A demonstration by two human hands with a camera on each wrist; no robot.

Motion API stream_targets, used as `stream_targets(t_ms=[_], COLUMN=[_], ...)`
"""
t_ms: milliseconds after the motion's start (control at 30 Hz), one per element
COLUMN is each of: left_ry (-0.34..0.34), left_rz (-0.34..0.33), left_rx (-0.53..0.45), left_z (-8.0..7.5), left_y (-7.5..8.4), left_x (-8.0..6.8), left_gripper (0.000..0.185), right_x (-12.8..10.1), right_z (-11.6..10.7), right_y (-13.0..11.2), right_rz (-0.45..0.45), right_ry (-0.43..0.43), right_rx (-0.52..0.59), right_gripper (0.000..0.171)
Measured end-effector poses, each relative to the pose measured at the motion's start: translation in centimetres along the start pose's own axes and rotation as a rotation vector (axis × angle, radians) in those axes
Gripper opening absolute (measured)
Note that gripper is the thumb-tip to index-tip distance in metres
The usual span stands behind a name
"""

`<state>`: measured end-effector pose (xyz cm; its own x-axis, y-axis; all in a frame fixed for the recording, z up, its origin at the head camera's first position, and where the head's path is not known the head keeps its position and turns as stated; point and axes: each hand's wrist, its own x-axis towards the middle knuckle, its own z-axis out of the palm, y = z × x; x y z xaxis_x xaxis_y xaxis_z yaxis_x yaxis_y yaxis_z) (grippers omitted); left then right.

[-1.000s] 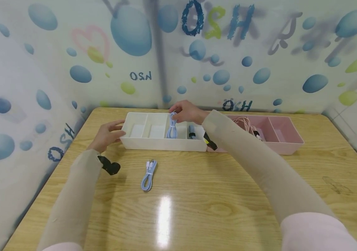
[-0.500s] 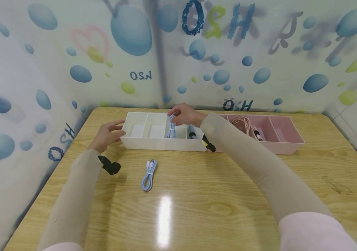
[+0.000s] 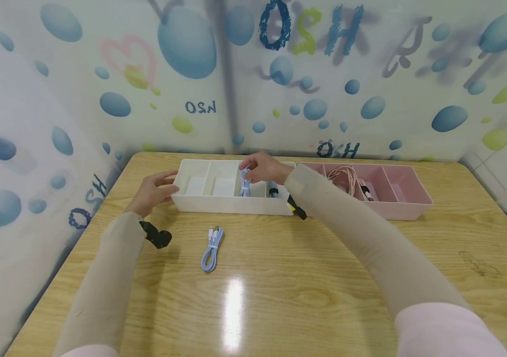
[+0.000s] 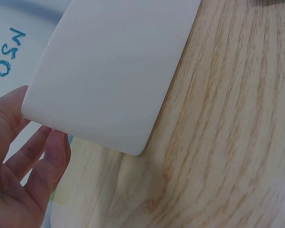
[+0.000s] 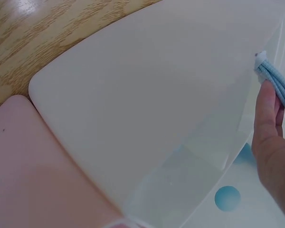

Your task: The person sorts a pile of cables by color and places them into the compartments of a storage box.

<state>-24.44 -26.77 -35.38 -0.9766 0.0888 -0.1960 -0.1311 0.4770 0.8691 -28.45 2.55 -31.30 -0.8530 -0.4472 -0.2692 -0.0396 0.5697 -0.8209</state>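
In the head view my right hand [image 3: 264,167] pinches a coiled light-blue cable [image 3: 245,186] by its upper end, inside the third compartment from the left of the white divided box [image 3: 233,205]. A white band wraps the coil. In the right wrist view the fingers [image 5: 265,111] hold the cable [image 5: 281,90] over the box's rim. My left hand [image 3: 149,192] rests with its fingertips against the box's left end; in the left wrist view the fingers [image 4: 54,152] touch the white end wall. Another coiled light-blue cable [image 3: 209,255] lies on the table in front.
A pink divided box [image 3: 407,210] adjoins the white one on the right, holding pink cables [image 3: 346,178]. A blue cable with a black strap [image 3: 273,189] sits in the white box's rightmost compartment. Behind the wooden table [image 3: 324,297] is a patterned wall.
My right hand has moved slightly down, and the cable it pinches sits lower in the compartment. My left hand stays at the box's end.
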Motion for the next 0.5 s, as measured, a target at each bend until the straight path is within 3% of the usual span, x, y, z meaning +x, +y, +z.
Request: stream_targets(t_ms=[500], left_ry=[-0.004], left_rz=[0.026], left_rx=[-0.018], left_z=[-0.05], left_y=[-0.21], left_x=[0.03], left_gripper=[0.055], right_x=[0.12], right_z=[0.54], right_y=[0.68], right_rz=[-0.049], right_ry=[-0.012], right_rx=[0.01], right_gripper=[0.026])
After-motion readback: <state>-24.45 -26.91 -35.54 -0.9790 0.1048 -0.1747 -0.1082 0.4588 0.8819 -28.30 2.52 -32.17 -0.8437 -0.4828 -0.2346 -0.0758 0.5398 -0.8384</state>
